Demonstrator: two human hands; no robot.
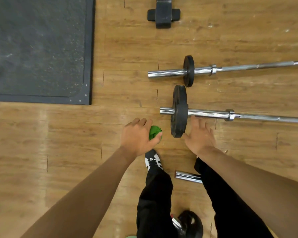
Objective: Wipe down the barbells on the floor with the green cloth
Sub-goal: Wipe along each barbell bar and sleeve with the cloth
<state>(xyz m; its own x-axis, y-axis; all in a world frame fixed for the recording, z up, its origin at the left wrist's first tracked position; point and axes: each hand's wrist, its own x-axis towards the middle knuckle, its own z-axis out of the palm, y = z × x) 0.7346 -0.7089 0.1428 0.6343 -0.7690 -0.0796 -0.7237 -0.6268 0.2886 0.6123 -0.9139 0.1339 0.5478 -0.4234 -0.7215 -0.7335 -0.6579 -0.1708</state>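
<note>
The left hand point(138, 136) grips a bunched green cloth point(154, 132), fingers and thumb curled round it so that only a wad shows at the hand's 3 o'clock side. Wadded like that, it probably makes a firm pad for rubbing along a round bar. The right hand point(200, 136) is empty, fingers straight and spread, held out toward 12 o'clock with its fingertips at the chrome sleeve of the nearer steel barbell point(208, 113); whether they touch it I cannot tell. I judge it is placed there to stop the bar rolling while the cloth works. That barbell lies on the wooden plank floor point(76, 143) from mid-frame out to 3 o'clock, its large black weight plate point(179, 111) standing on edge between the two hands. A second steel barbell point(170, 73) with a smaller black plate point(189, 71) lies roughly parallel beyond it, toward 1 o'clock, the two apart. A third chrome bar end point(187, 176) shows between the person's legs at 6 o'clock. A dark rubber mat point(38, 48) fills 10 o'clock.
</note>
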